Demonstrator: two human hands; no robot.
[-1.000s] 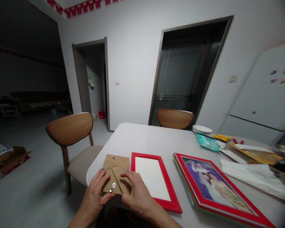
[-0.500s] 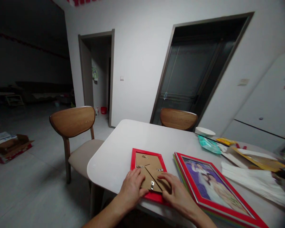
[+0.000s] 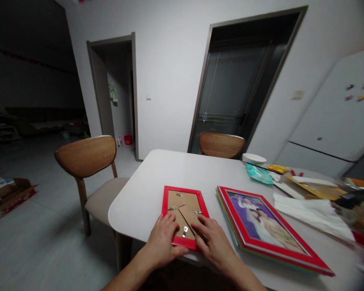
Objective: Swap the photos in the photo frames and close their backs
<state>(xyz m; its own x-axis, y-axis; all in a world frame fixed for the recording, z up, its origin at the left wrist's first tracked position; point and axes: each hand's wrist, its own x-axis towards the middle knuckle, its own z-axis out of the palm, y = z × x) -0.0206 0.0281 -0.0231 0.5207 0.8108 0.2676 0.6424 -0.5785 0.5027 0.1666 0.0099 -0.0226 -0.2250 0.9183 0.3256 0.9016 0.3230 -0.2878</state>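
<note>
A small picture frame [image 3: 186, 241] with a red border lies face down on the white table [image 3: 133, 206], its brown backing board [image 3: 176, 202] upward. Metal clips [image 3: 185, 231] sit around the board, and a dark slanting line crosses it. My left hand [image 3: 162, 238] rests over the frame's left side, fingers stretched on the board's edge and thumb along the bottom border. On the right side lies my right hand [image 3: 215, 242], its fingers apart and slightly bent on the board, the thumb near the lower right corner. Both hands touch the frame without visibly gripping it.
To the right is a stack of larger frames [image 3: 282, 251], the top one red with a photo [image 3: 261, 220]. Beyond lie white sheets [image 3: 312, 212], a teal packet [image 3: 259, 173] and a white bowl [image 3: 255, 158]. Wooden chairs [image 3: 87, 155] [image 3: 221, 144] stand at the table's left and far sides.
The backing board's near edge, raised before, now lies down inside the red border. My left thumb has moved off the board onto the bottom border. The view has shifted slightly right.
</note>
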